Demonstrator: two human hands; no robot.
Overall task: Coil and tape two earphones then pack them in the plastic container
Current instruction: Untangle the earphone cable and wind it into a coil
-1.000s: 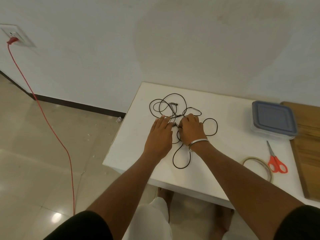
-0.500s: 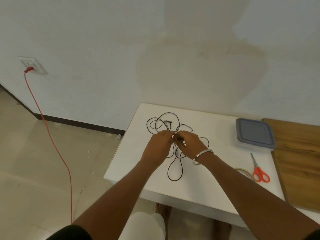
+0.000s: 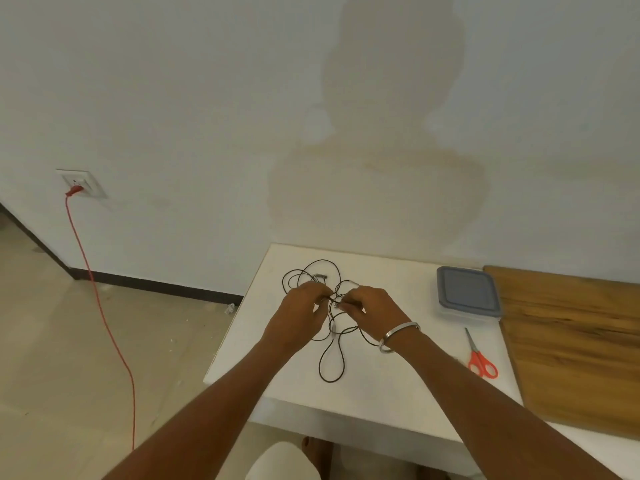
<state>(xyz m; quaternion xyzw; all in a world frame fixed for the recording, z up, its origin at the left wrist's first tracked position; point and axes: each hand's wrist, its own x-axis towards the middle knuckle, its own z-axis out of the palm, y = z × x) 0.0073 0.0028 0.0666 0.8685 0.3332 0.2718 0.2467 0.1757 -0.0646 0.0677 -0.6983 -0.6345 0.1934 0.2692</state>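
Broadly, white tabletop (image 3: 381,403): smooth, matte, square-cornered; its left edge drops straight to the tiled floor. A wooden board (image 3: 571,348) with visible grain butts against its right side.

Plastic container (image 3: 467,294): low, square with rounded corners, clear body under a grey-blue lid, at the far right of the tabletop, lid on. It has to be opened before any packing.

Earphones (image 3: 325,299): thin black cable, limp and springy, lying as overlapping loops mid-tabletop; one long loop trails toward the near edge. Whether the tangle is one set or two knotted together I cannot tell.

Left hand (image 3: 298,315) and right hand (image 3: 370,310): both lifted just above the tabletop, fingertips pinched together on a short stretch of cable strung between them. A metal bangle (image 3: 398,336) sits on the right wrist.

Scissors (image 3: 479,358): red-orange handles, steel blades, near the right edge, well apart from the cable. No tape roll shows from this angle.

Risks, as judged:
- Pulling the pinched stretch outward likely tightens crossings into knots, since the loops overlap.
- Lifting fast may drag the far loops; the cable is light and the surface slick, so part could slide off the left edge.
- The trailing loop could snag the bangle.
- A coil this springy likely unwinds if released before it is taped.
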